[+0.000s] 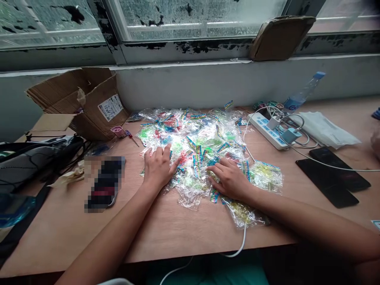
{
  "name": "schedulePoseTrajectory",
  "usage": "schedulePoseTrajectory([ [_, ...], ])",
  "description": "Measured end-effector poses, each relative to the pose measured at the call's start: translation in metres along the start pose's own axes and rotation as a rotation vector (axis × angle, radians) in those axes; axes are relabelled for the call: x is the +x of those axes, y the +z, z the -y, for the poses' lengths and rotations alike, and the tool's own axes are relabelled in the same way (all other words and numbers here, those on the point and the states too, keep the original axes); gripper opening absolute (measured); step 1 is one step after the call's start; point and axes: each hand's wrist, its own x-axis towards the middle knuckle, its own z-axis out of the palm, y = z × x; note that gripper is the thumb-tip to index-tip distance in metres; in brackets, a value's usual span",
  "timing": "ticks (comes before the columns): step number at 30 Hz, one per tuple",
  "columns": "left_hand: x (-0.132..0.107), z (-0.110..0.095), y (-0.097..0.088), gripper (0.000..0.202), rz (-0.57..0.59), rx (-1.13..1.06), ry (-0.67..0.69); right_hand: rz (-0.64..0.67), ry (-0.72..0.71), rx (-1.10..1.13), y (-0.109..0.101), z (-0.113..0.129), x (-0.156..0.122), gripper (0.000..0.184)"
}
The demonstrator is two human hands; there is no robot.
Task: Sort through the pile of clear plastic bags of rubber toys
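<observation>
A heap of clear plastic packets [202,136] covers the middle of the wooden table, with green, red and yellow contents and blue-striped labels. My left hand [158,168] rests palm down on the heap's near left side, fingers spread. My right hand [228,178] lies on the heap's near right side, fingers spread over the packets and not visibly gripping any. A packet with yellow-green contents [266,176] lies just beyond my right hand. Part of the heap is hidden beneath both hands.
A white power strip [267,130] with chargers and cables, a water bottle [304,92] and dark phones [326,182] stand to the right. An open cardboard box [89,105], a small screwdriver [130,136], a pixelated object [105,184] and a black bag [38,158] lie left.
</observation>
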Motion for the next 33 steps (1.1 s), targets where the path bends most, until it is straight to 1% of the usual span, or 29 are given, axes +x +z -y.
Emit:
schedulePoseTrajectory([
  [5,0.014,0.009,0.002,0.071,0.008,0.021,-0.091,-0.007,-0.016,0.011,0.000,-0.002,-0.002,0.020],
  [8,0.020,0.014,0.005,0.070,0.067,0.030,-0.057,-0.003,-0.015,0.021,0.001,-0.003,-0.002,0.021],
  [10,0.021,0.014,0.006,0.072,0.109,0.049,-0.036,0.006,-0.013,0.034,0.001,-0.003,-0.002,0.020],
  [12,0.020,0.013,0.007,0.075,0.114,0.051,-0.042,0.011,-0.011,0.045,0.000,-0.003,-0.002,0.020],
  [17,0.021,0.011,0.006,0.079,0.118,0.050,-0.135,-0.010,-0.018,0.044,0.001,-0.003,-0.002,0.020],
  [21,0.023,0.013,0.005,0.068,0.148,0.052,-0.163,-0.010,-0.016,0.047,0.002,-0.003,-0.002,0.019],
  [23,0.023,0.016,0.005,0.062,0.151,0.012,-0.173,-0.005,-0.011,0.054,0.002,-0.003,-0.002,0.020],
  [26,0.022,0.022,0.005,0.052,0.130,-0.095,-0.183,-0.009,-0.005,0.062,0.002,-0.003,-0.003,0.019],
  [28,0.021,0.025,0.007,0.048,0.117,-0.113,-0.195,-0.015,-0.003,0.063,0.002,-0.003,-0.003,0.019],
  [31,0.018,0.024,0.011,0.060,0.156,-0.041,-0.235,-0.024,-0.006,0.062,0.002,-0.002,-0.003,0.019],
  [33,0.017,0.021,0.012,0.069,0.191,0.011,-0.221,-0.028,-0.008,0.062,0.002,-0.002,-0.003,0.019],
])
